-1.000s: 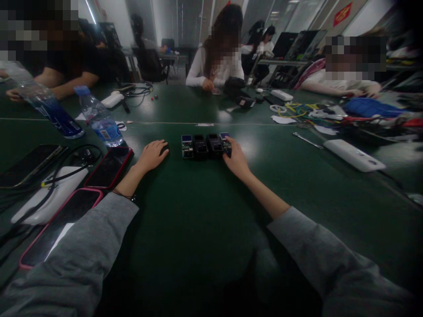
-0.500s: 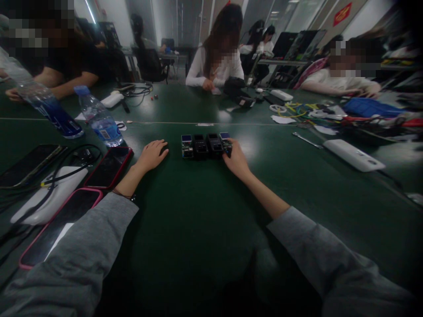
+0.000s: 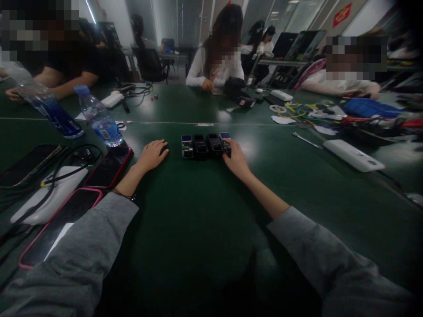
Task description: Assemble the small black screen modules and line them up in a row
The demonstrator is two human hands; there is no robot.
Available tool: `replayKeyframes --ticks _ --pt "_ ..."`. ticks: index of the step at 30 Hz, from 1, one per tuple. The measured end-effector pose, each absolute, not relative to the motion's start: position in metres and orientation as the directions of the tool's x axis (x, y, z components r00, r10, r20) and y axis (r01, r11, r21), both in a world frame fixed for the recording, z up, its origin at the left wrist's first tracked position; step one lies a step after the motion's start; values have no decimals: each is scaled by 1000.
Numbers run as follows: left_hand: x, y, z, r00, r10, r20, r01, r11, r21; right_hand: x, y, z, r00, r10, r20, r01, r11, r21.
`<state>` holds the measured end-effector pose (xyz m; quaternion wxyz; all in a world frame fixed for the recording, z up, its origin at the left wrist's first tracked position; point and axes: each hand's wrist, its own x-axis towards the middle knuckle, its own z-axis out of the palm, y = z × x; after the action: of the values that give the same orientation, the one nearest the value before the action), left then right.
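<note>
Several small electronic modules (image 3: 204, 145) stand side by side in a row on the dark green table (image 3: 198, 211); the outer ones have small blue screens, the middle ones are black. My right hand (image 3: 235, 160) is at the row's right end, its fingers closed on the rightmost module (image 3: 225, 143). My left hand (image 3: 151, 155) lies palm down on the table a little left of the row, fingers loosely curled, holding nothing.
Phones in pink and red cases (image 3: 109, 166), a white power bank (image 3: 49, 193) with black cables and two water bottles (image 3: 99, 118) sit at the left. Another white power bank (image 3: 353, 155) and a clutter of wires lie at the right. Other people sit along the far side.
</note>
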<state>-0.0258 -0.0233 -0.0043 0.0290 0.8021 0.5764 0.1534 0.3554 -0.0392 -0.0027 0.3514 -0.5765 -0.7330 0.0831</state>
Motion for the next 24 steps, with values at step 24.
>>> replayKeyframes --ticks 24 --pt "-24 -27 0 286 938 194 920 -325 219 359 -39 -7 -105 895 434 767 351 -538"
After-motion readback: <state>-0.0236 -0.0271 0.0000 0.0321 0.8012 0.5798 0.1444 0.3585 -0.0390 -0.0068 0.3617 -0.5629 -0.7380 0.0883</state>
